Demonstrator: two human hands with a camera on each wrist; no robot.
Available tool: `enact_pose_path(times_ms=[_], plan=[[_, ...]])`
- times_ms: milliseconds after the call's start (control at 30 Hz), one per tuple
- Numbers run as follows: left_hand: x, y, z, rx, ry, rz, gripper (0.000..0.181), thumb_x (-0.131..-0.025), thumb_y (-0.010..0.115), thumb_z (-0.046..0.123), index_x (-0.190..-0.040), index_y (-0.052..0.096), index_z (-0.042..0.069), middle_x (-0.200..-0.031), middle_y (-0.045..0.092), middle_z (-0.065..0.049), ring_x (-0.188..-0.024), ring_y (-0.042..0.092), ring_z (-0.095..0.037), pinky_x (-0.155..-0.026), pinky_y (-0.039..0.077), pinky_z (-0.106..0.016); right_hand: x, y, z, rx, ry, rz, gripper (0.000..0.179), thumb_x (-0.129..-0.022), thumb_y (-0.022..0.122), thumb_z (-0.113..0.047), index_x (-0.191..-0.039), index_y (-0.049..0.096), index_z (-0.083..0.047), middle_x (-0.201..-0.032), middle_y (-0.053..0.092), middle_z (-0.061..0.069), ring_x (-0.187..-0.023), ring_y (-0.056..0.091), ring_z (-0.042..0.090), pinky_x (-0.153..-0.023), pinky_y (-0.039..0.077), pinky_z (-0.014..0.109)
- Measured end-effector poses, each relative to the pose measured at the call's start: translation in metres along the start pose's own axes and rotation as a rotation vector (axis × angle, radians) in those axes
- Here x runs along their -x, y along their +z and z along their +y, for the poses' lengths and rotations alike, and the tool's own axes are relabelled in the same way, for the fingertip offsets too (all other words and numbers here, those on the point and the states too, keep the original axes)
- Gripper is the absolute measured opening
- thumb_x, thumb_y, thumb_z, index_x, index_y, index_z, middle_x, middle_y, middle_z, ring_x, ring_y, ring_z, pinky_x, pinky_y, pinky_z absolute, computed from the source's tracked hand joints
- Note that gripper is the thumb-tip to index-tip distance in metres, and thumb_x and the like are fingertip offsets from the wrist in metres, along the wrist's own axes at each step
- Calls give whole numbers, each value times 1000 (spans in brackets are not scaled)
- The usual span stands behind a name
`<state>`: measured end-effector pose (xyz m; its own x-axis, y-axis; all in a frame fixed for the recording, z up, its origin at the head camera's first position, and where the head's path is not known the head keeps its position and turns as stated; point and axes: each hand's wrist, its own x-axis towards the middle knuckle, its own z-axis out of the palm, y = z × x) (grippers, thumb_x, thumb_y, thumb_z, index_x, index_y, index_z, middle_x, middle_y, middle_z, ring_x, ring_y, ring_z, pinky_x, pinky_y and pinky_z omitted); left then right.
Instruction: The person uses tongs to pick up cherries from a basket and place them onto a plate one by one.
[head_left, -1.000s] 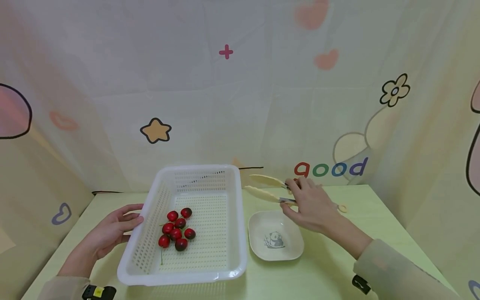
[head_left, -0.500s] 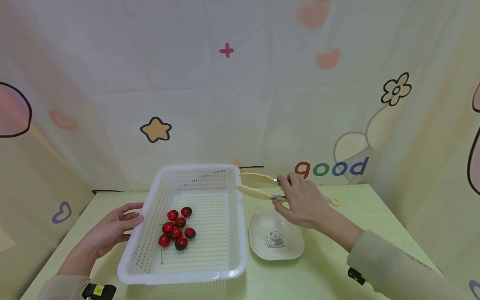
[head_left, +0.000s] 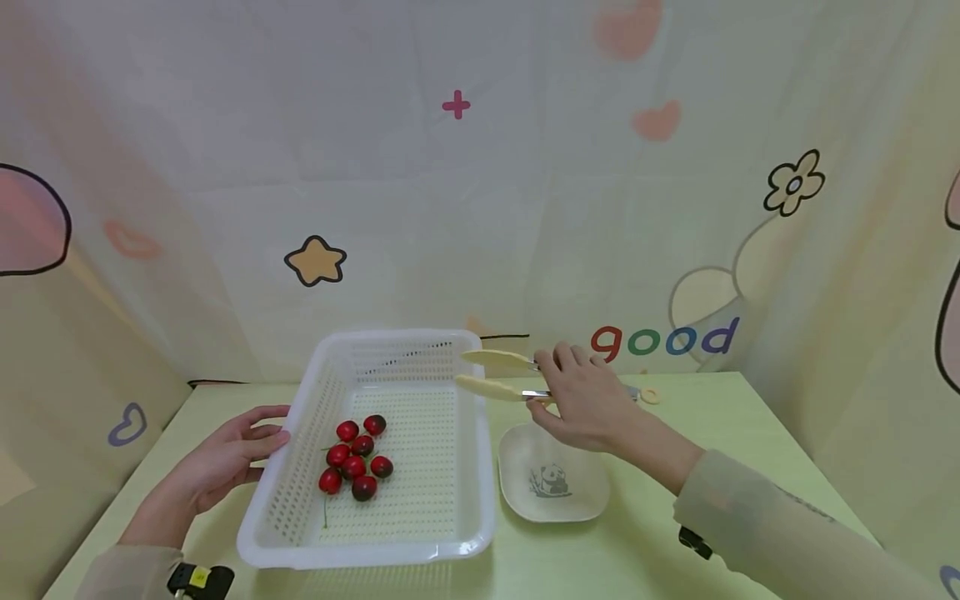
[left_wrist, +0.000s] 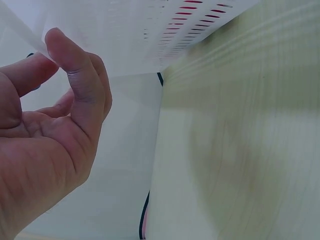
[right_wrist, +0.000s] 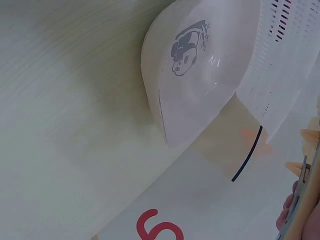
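Note:
A white perforated plastic basket (head_left: pixel 420 552) stands on the table, with several dark red cherries (head_left: pixel 353 467) grouped left of its middle. My left hand (head_left: pixel 228 458) pinches the basket's left rim between thumb and fingers; in the left wrist view this hand (left_wrist: pixel 65 100) holds the rim from outside. My right hand (head_left: pixel 585 400) grips a pair of tongs (head_left: pixel 491 388) with cream tips and metal arms. Their tips are spread apart, with nothing between them, and overlap the basket's right rim. In the right wrist view, only part of the tongs (right_wrist: pixel 300 200) shows at the edge.
Right of the basket sits a small square white dish (head_left: pixel 553 500) with a panda drawing, below my right hand. A printed cloth (head_left: pixel 480 208) with star, flower and "good" lettering hangs behind the pale green table (head_left: pixel 660 550).
My right hand has moved left with the tongs, bringing their tips from beside the basket to over its right rim. My left hand and the cherries have stayed put.

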<state>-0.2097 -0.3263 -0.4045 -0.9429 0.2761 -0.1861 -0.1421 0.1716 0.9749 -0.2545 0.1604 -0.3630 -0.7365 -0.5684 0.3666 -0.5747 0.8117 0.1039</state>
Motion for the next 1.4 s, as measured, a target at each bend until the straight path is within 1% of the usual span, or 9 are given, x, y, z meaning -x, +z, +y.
enact_pose_path(times_ms=[133,333,533,800,933,1167,1267,1400], plan=[[-1,0,0,-5,-6,-3,68,-107,57,19,-157,17,-4,-127,63,-11,-106,69,-26,-88,58,-49,-7,3,-3,12,-22,5,55,-95,56,-45,-131,50,-5,-99,49,8,-92,49,27,-67,42,36],[-1,1,-1,2,1,-2,68,-107,57,19,-157,17,-3,-128,63,-11,-106,69,-25,-87,58,-48,-18,0,-11,30,-46,-6,50,-95,55,-44,-127,50,-6,-98,49,7,-89,48,25,-65,41,34],[-2,1,-1,6,-3,1,69,-107,58,19,-157,17,-3,-127,64,-11,-105,69,-25,-87,59,-48,-27,-2,-21,36,-75,-24,46,-95,53,-43,-123,50,-6,-96,47,5,-90,48,24,-67,42,36],[-1,1,1,21,5,-15,67,-107,57,18,-156,17,-4,-123,66,-6,-104,70,-23,-86,59,-46,-41,0,-36,70,-117,-47,43,-96,50,-46,-117,50,-9,-93,45,4,-93,49,26,-66,40,35],[0,2,1,29,5,-16,68,-107,57,17,-157,16,-4,-123,66,-6,-104,70,-22,-86,59,-46,-46,2,-46,103,-141,-79,45,-97,50,-48,-120,50,-10,-93,45,4,-89,46,23,-65,39,34],[0,2,1,27,-3,-14,68,-107,57,18,-157,16,-3,-125,65,-7,-104,70,-23,-87,59,-48,-50,5,-65,201,-191,-137,49,-98,46,-52,-125,50,-11,-95,46,3,-84,44,20,-65,38,31],[0,2,0,22,-5,-10,68,-107,57,19,-157,16,-3,-126,65,-7,-105,69,-23,-87,59,-48,-52,5,-73,220,-210,-156,51,-99,45,-52,-128,51,-11,-98,47,4,-85,45,20,-64,37,30],[0,1,-1,22,-3,-3,68,-107,56,19,-157,17,-3,-125,65,-7,-104,69,-24,-87,59,-48,-53,5,-82,230,-227,-182,49,-99,46,-52,-127,52,-12,-97,46,3,-84,45,20,-64,37,29]])
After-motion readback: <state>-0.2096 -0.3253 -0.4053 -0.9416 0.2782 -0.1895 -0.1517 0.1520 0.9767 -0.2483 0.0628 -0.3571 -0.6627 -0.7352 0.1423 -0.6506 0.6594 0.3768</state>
